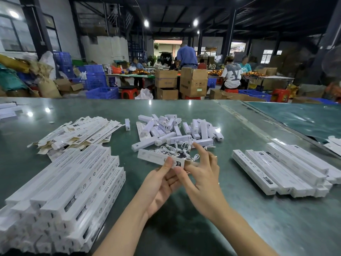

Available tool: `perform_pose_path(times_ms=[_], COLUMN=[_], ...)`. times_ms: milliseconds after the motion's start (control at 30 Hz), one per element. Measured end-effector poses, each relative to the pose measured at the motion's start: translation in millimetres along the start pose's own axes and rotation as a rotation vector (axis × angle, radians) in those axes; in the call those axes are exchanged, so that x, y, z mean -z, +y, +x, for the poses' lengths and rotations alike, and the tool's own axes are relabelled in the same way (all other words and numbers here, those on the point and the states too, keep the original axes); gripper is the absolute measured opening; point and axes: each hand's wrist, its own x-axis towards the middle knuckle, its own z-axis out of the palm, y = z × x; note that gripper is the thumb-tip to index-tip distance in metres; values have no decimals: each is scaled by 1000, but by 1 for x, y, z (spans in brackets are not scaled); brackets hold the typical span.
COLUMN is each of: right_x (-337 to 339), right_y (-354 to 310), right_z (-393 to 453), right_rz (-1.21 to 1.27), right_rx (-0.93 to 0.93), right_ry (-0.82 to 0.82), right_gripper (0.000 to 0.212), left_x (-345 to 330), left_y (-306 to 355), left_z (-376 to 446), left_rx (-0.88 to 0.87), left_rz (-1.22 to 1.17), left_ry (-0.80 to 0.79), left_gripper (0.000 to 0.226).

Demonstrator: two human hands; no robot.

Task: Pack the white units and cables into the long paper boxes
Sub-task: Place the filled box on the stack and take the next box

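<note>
Gripping long paper box [158, 157], left hand [160, 179], right hand [201, 171]

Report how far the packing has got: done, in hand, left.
Done: closed boxes stacked at near left and a smaller batch at right. In hand: the left hand and right hand hold one long box. Left: loose white units, cables and flat unfolded boxes.
</note>
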Motion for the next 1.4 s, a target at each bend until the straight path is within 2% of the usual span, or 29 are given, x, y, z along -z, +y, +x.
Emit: perform_pose_path(times_ms=[67, 133, 200, 267, 333, 433, 567, 733, 800, 900, 967, 1033, 1233, 1400], right_x=[10, 25, 42, 53, 55, 45, 22, 2, -3, -9, -12, -13, -5, 13], right_y=[-4, -3, 5, 19, 33, 47, 49, 43, 42, 39, 37, 37, 35, 21], right_z=[3, 9, 17, 22, 24, 23, 24, 48, 61, 76, 82, 84, 61, 39], right_rz=[83, 246, 408, 464, 422, 325, 155, 43, -9, -103, -158, -133, 306, 736], right_rx=[39, 34, -47, -172, -293, -384, -347, -294, -317, -399, -411, -377, -345, -385], right_ry=[48, 258, 455, 535, 494, 292, 76, -30, -103, -251, -297, -268, 49, 70], right_gripper=[34, 33, 26, 17, 12, 10, 12, 16, 17, 30, 25, 16, 7, 9], left_x=[1, 3, 6, 11, 14, 18, 23, 29, 30, 31, 31, 31, 31, 28], left_y=[2, 6, 11, 16, 18, 19, 23, 25, 25, 25, 25, 25, 25, 25], left_z=[1, 3, 4, 3, 3, 4, 3, 5, 7, 9, 10, 10, 9, 9], left_rx=[-16, -29, -44, -59, -71, -76, -90, -117, -118, -112, -108, -104, -99, -104], left_rz=[-14, -63, -129, -196, -239, -309, -439, -530, -523, -520, -525, -525, -521, -520], left_ry=[35, 108, 169, 194, 201, 190, 149, 135, 132, 132, 138, 144, 135, 127], left_gripper=[45, 41, 35, 30, 33, 33, 32, 34, 34, 33, 33, 32, 33, 35])
